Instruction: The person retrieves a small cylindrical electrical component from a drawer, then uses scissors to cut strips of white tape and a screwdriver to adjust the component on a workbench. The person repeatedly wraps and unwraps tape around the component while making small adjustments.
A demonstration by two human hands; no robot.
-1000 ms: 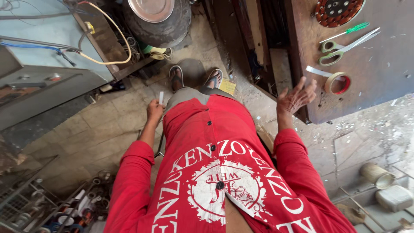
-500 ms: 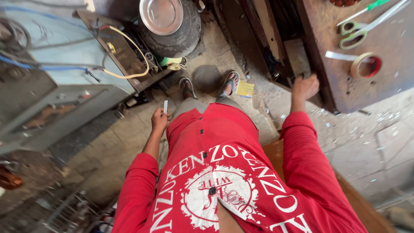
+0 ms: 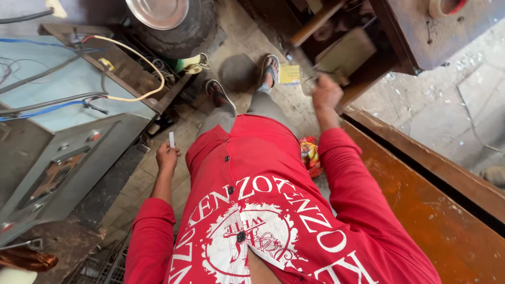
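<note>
Left hand (image 3: 167, 156) at 9 o'clock, fist closed on small white stick (image 3: 172, 139), upright. Right hand (image 3: 326, 93) at 1 o'clock, closed around blurred tool (image 3: 330, 73), near table (image 3: 421, 37).

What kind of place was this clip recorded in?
Most likely a small, cluttered workshop: a grey metal machine with loose cables stands on the left, a worn wooden workbench carries a roll of tape, and the stone floor is dusty.

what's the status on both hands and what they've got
Left hand shut on small white stick. Right hand fisted beside wooden bench, contents blurred. Grey machine close at left.
</note>
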